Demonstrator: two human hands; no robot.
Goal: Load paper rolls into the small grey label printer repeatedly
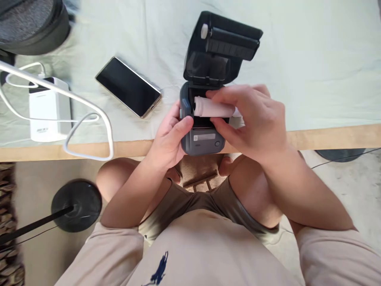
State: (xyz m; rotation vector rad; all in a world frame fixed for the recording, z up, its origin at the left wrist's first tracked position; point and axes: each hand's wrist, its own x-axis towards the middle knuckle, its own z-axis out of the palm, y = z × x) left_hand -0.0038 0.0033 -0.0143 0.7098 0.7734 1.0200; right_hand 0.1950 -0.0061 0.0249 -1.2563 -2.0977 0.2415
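A small dark grey label printer [205, 145] sits at the table's front edge with its lid [208, 63] swung up and back. My left hand [174, 133] grips the printer's left side, thumb on the front rim. Between the thumb and fingers of my right hand [253, 117] is a white paper roll [213, 108], lying crosswise in or just over the printer's open compartment. Part of the roll's right end is covered by my right hand. Whether the roll rests on the compartment floor I cannot tell.
A smartphone [128, 86] with a dark screen lies left of the printer. Further left are a white power bank [49, 111] with a white cable [89, 106] and a round black case [32, 28]. Below the table stands a round black base [76, 205] with a pole.
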